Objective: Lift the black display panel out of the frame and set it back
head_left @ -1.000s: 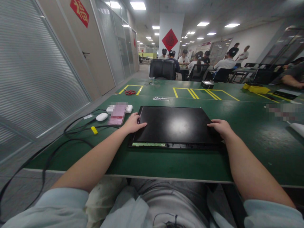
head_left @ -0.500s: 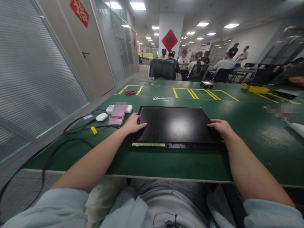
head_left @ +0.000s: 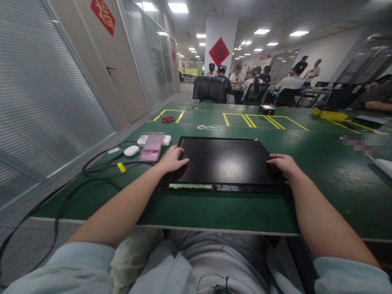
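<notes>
A black LCD screen panel (head_left: 220, 161) lies in a dark frame on the green table (head_left: 220, 212), face up. Along its near edge runs a pale green strip of circuit board (head_left: 190, 186). My left hand (head_left: 172, 159) grips the panel's left side, thumb on top of the screen and the other fingers at the outer edge. At the right side, my right hand (head_left: 284, 164) holds the opposite edge, its thumb and index finger reaching onto the surface. The undersides of both grips are hidden.
To the left are a pink phone (head_left: 150, 148), a white mouse-shaped object (head_left: 131, 151) and black cables (head_left: 88, 169). Red-handled scissors (head_left: 168, 119), a clear cup (head_left: 195, 104) and a small black box (head_left: 267, 109) sit farther back. Several people work beyond.
The panel has shifted very slightly to the left. Both hands keep their hold at its sides.
</notes>
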Demonstrator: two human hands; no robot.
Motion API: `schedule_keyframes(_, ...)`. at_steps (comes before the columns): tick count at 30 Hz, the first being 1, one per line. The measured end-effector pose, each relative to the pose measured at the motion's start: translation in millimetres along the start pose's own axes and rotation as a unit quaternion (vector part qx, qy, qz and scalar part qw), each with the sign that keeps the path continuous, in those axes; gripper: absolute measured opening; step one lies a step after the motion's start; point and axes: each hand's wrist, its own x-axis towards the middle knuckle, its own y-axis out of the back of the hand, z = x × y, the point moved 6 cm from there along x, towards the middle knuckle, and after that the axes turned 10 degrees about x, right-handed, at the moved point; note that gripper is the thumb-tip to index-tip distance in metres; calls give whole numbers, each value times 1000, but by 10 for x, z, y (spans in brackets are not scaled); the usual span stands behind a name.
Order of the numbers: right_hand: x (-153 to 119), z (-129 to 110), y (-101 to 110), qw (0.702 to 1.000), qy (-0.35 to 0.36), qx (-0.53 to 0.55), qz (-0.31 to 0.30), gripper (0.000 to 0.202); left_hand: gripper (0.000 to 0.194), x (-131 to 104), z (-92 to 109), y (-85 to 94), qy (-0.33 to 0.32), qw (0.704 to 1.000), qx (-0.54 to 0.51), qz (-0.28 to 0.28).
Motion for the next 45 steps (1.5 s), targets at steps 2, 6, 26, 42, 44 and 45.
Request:
schedule_keyframes(2, -18, -51, -43, 999, 21, 42, -27, 36, 65, 7, 3, -3, -5, 1000, 0, 1)
schedule_keyframes(6, -36, -98, -29, 994, 33, 103, -24, 31, 66, 17, 0, 4, -15, 1000, -3, 10)
schedule_keyframes(26, 84, 0, 129, 988, 66, -137, 25, 22, 59, -39, 34, 192, 58, 996, 69, -22)
schedule_keyframes(42, 46, -71, -3, 961, 95, -259, -18, 26, 58, -62, 31, 207, 83, 995, 50, -27)
schedule_keyframes(44, 45, -71, -7, 960, 92, -263, -21, 26, 58, -65, 32, 212, 82, 995, 55, -26)
schedule_keyframes(45, 45, -70, -10, 959, 92, -266, -24, 26, 58, -65, 30, 214, 82, 995, 56, -26)
